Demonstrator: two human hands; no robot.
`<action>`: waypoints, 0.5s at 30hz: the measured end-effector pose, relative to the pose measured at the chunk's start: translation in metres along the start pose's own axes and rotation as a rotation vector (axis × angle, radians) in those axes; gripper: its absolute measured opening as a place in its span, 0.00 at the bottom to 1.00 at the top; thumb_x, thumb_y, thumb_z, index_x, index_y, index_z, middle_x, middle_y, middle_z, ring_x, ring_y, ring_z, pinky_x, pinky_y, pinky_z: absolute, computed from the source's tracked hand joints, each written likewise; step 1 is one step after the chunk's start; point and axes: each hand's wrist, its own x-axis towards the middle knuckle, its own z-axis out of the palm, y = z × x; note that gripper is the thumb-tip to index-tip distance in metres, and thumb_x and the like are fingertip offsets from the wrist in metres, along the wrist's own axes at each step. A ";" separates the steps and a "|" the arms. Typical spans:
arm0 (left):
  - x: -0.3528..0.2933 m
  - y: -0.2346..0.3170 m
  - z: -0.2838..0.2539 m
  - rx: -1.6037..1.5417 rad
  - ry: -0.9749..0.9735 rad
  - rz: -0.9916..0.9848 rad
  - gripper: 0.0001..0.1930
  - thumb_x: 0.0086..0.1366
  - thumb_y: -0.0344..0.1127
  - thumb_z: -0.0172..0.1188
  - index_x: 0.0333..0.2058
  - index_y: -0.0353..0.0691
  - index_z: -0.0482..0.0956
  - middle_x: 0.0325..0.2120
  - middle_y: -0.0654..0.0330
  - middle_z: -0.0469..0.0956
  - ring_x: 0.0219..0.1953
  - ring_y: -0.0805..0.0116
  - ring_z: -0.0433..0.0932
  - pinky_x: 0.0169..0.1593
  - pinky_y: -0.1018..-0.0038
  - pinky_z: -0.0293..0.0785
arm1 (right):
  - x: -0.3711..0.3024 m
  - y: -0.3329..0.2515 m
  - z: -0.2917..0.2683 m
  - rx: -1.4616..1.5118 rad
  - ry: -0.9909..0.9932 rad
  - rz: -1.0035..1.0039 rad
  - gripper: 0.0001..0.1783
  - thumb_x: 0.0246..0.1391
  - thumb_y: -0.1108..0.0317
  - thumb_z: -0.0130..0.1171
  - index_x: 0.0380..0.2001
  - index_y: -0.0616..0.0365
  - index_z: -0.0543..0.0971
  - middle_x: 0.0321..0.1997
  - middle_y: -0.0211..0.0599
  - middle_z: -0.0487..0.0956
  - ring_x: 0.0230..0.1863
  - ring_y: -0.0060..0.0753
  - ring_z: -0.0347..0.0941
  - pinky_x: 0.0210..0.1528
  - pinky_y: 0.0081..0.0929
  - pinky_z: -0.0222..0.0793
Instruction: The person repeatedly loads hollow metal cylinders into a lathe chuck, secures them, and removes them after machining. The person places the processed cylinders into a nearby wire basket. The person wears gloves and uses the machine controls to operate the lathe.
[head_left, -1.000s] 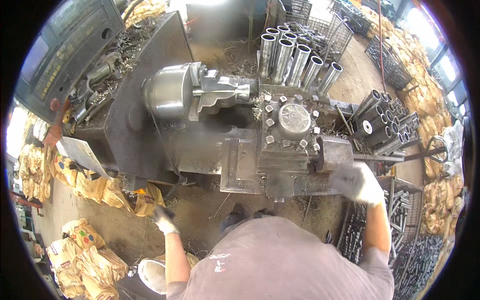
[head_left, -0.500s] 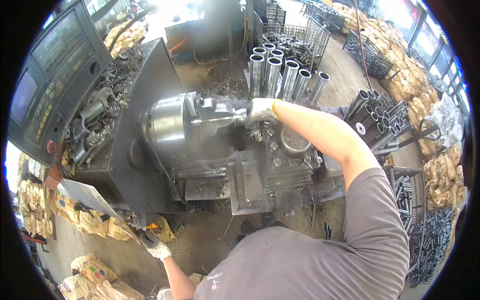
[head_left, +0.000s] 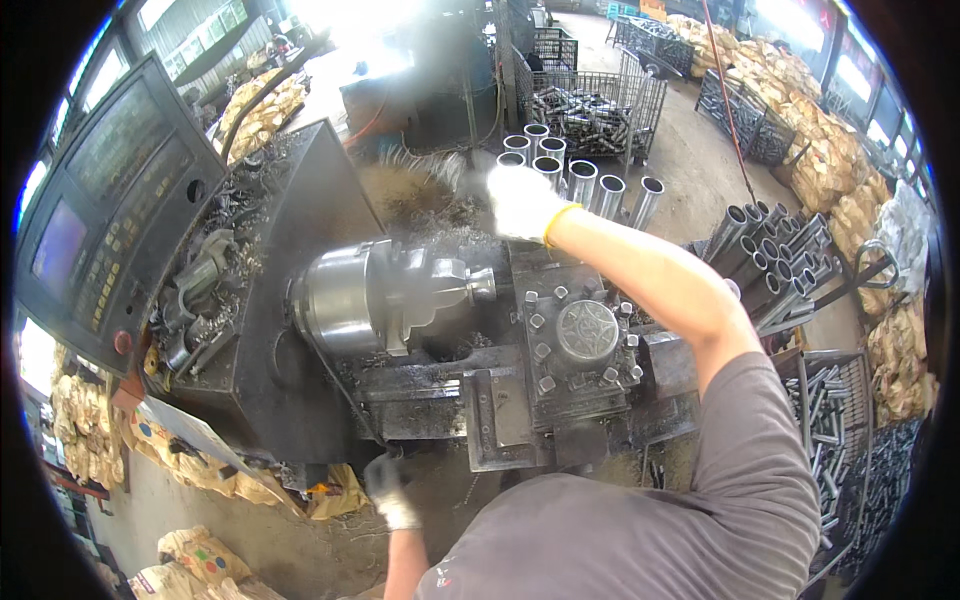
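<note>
A lathe chuck (head_left: 345,300) stands left of centre, with a short metal workpiece (head_left: 480,284) sticking out of its jaws toward the right. My right hand (head_left: 525,203), in a white glove, is stretched out beyond the tool post (head_left: 587,332), in front of several upright metal tubes (head_left: 582,180). Its fingers are washed out by glare and partly hidden, so their grip does not show. Low on the left, my gloved left hand (head_left: 388,492) is beside the lower end of a dark rod (head_left: 360,405) at the machine's front. Motion smears its fingers.
A control panel (head_left: 120,220) rises at the left, beside a chip-covered ledge (head_left: 205,300). More tubes (head_left: 770,250) stand at the right, above a wire crate (head_left: 830,430) of metal parts. Behind is another full wire basket (head_left: 600,110).
My right hand has left the workpiece's end and moved away toward the upright tubes. My left hand has shifted right, from beside the hanging board to the machine's front. The view has tilted upward.
</note>
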 end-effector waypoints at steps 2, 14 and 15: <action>-0.007 0.054 0.039 0.080 -0.194 0.058 0.13 0.75 0.34 0.62 0.52 0.33 0.81 0.39 0.58 0.85 0.38 0.69 0.81 0.48 0.72 0.78 | -0.014 0.034 0.031 0.295 0.204 -0.298 0.13 0.52 0.66 0.60 0.40 0.52 0.88 0.40 0.52 0.88 0.43 0.52 0.89 0.42 0.49 0.85; 0.043 0.230 0.131 0.203 -0.578 0.516 0.29 0.64 0.27 0.68 0.64 0.40 0.75 0.42 0.58 0.83 0.43 0.69 0.81 0.49 0.69 0.80 | -0.053 0.120 0.018 0.049 0.077 0.174 0.18 0.60 0.56 0.60 0.43 0.55 0.90 0.36 0.54 0.88 0.41 0.58 0.88 0.46 0.50 0.83; 0.050 0.253 0.148 0.234 -0.573 0.596 0.36 0.62 0.28 0.70 0.69 0.42 0.69 0.48 0.54 0.82 0.47 0.63 0.82 0.52 0.66 0.80 | -0.066 0.090 0.008 0.002 0.244 0.047 0.14 0.59 0.60 0.59 0.39 0.51 0.90 0.29 0.50 0.87 0.35 0.56 0.87 0.40 0.50 0.82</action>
